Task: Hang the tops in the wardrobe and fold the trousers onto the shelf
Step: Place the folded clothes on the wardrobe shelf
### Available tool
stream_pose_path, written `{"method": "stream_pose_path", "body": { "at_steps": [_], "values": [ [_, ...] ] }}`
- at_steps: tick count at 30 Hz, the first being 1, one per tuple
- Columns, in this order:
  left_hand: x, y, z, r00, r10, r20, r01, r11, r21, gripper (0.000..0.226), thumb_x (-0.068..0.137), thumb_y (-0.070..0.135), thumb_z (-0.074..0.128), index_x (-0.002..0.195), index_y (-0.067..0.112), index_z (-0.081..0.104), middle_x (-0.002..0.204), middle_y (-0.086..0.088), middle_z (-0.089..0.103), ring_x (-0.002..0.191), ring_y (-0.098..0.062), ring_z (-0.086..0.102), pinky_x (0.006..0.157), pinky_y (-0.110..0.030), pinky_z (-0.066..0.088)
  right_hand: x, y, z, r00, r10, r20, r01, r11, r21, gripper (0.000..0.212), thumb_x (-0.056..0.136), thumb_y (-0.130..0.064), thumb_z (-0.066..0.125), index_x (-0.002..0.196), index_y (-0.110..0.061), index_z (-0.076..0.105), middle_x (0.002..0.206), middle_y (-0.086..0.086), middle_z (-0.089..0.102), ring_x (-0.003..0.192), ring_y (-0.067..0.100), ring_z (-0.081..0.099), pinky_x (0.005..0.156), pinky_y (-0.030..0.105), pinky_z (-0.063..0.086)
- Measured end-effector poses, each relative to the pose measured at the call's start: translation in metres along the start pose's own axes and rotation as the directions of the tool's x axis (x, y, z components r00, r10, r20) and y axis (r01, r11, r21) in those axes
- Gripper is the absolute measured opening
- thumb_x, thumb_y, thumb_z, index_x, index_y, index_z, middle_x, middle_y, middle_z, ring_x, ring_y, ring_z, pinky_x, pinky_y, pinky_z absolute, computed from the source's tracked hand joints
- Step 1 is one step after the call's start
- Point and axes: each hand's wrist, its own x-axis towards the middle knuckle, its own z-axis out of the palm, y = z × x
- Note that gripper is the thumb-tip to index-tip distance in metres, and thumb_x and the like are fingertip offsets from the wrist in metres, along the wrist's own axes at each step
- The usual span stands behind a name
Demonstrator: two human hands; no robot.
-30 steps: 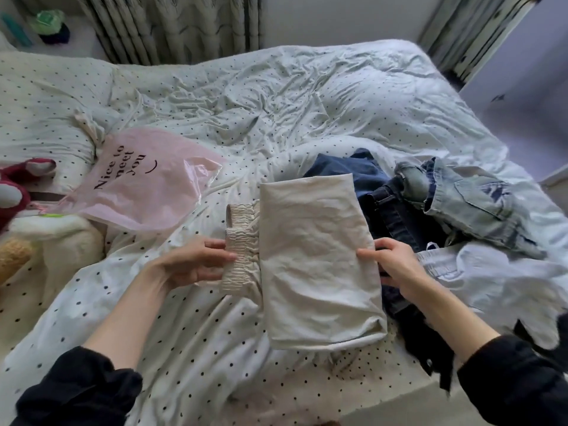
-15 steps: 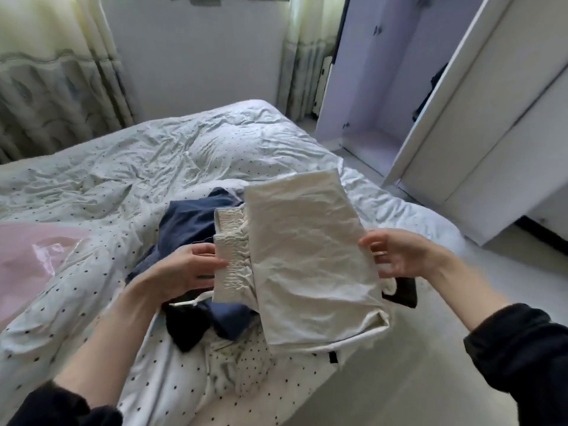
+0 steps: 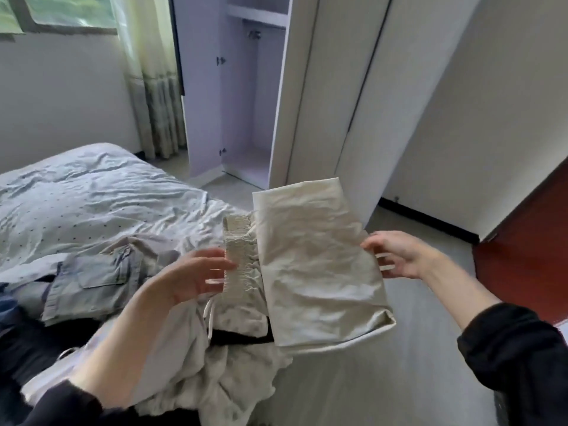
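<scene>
A pair of folded cream trousers (image 3: 313, 265) with a gathered elastic waistband is held in the air between my hands, over the bed's edge. My left hand (image 3: 193, 275) grips the waistband side, thumb on top and fingers under it. My right hand (image 3: 396, 253) holds the opposite edge, fingers beneath the fabric. The open wardrobe (image 3: 239, 96) stands ahead with a pale lilac interior, a shelf (image 3: 258, 15) near its top and a bare floor panel.
On the bed (image 3: 92, 195) lie light blue jeans (image 3: 92, 278), a white garment (image 3: 221, 379) with a drawstring and dark clothing (image 3: 18, 348). The wardrobe's white door (image 3: 310, 87) stands open toward me. A red door (image 3: 528, 265) is at the right. Grey floor runs between bed and wardrobe.
I lifted the folded cream trousers off the bed with both hands and turned right, from the bed to the open wardrobe. The pink bag and pillows have left the view.
</scene>
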Motion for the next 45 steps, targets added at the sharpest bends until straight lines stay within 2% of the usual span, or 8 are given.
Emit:
{"method": "stream_pose_path", "body": {
  "at_steps": [2,4,14,20,23,28,40,45],
  "values": [
    [0.048,0.008,0.019,1.000,-0.003,-0.020,0.003,1.000,0.016,0.017,0.072,-0.001,0.072,0.087,0.006,0.067,0.072,-0.005,0.068,0.055,-0.011,0.066,0.046,-0.021,0.052,0.028,-0.008,-0.030,0.999,-0.003,-0.039,0.004,1.000,0.022,0.015,0.082,-0.005,0.059,0.073,-0.017,0.056,0.073,0.004,0.054,0.065,0.019,0.051,0.059,0.026,0.045],
    [0.103,0.017,0.035,1.000,-0.008,-0.022,0.008,1.000,0.026,0.015,0.084,-0.003,0.060,0.095,0.006,0.064,0.072,-0.003,0.069,0.058,-0.011,0.066,0.048,-0.021,0.053,0.064,-0.019,-0.059,0.997,-0.009,-0.070,0.011,1.000,0.026,0.017,0.082,-0.004,0.058,0.072,-0.017,0.055,0.070,0.003,0.053,0.062,0.018,0.050,0.056,0.024,0.043],
    [0.336,0.098,0.096,0.993,-0.094,-0.067,0.094,0.996,-0.001,0.014,0.087,-0.003,0.057,0.092,0.006,0.065,0.067,-0.003,0.068,0.054,-0.011,0.065,0.046,-0.021,0.052,0.268,-0.108,-0.182,0.997,-0.011,-0.079,0.010,1.000,-0.009,0.017,0.084,-0.005,0.057,0.071,-0.016,0.053,0.068,0.003,0.049,0.058,0.016,0.047,0.054,0.023,0.040],
    [0.443,0.146,0.131,0.986,-0.076,-0.146,0.080,0.997,0.022,0.014,0.087,-0.001,0.058,0.094,0.007,0.065,0.073,-0.002,0.069,0.060,-0.011,0.066,0.051,-0.021,0.054,0.386,-0.149,-0.239,0.999,-0.041,-0.022,0.042,0.999,0.029,0.022,0.085,-0.001,0.054,0.068,-0.015,0.050,0.046,-0.003,0.045,0.031,0.007,0.042,0.032,0.013,0.031],
    [0.505,0.167,0.149,0.972,-0.040,-0.231,0.042,0.999,0.007,0.012,0.087,-0.002,0.057,0.093,0.006,0.065,0.075,-0.005,0.068,0.063,-0.013,0.066,0.051,-0.021,0.054,0.459,-0.181,-0.272,0.996,-0.078,0.042,0.078,0.997,0.003,0.022,0.086,-0.002,0.054,0.068,-0.015,0.051,0.060,0.002,0.048,0.047,0.013,0.046,0.033,0.015,0.032],
    [0.576,0.199,0.171,0.927,-0.003,-0.374,-0.022,0.998,-0.061,0.016,0.085,-0.004,0.058,0.093,0.007,0.066,0.084,-0.007,0.067,0.076,-0.017,0.063,0.061,-0.024,0.055,0.560,-0.247,-0.307,0.976,-0.126,0.175,0.142,0.986,-0.082,0.020,0.086,-0.005,0.056,0.070,-0.016,0.054,0.074,0.005,0.056,0.066,0.018,0.052,0.056,0.024,0.042],
    [0.653,0.265,0.062,0.726,-0.021,-0.687,-0.094,0.987,-0.129,0.025,0.082,-0.004,0.060,0.107,-0.003,0.061,0.101,-0.019,0.066,0.092,-0.025,0.062,0.089,-0.040,0.048,0.752,-0.393,-0.177,0.870,-0.111,0.481,0.231,0.953,-0.198,0.019,0.086,-0.003,0.056,0.073,-0.016,0.057,0.074,0.003,0.058,0.065,0.017,0.053,0.056,0.025,0.045],
    [0.683,0.313,-0.036,0.632,-0.008,-0.775,-0.152,0.979,-0.134,0.022,0.083,-0.003,0.058,0.104,0.004,0.064,0.095,-0.012,0.065,0.089,-0.021,0.059,0.080,-0.033,0.046,0.820,-0.473,-0.075,0.828,-0.105,0.551,0.258,0.943,-0.208,0.020,0.086,-0.003,0.057,0.071,-0.017,0.057,0.070,0.003,0.055,0.062,0.018,0.052,0.055,0.025,0.044]
  ]
}}
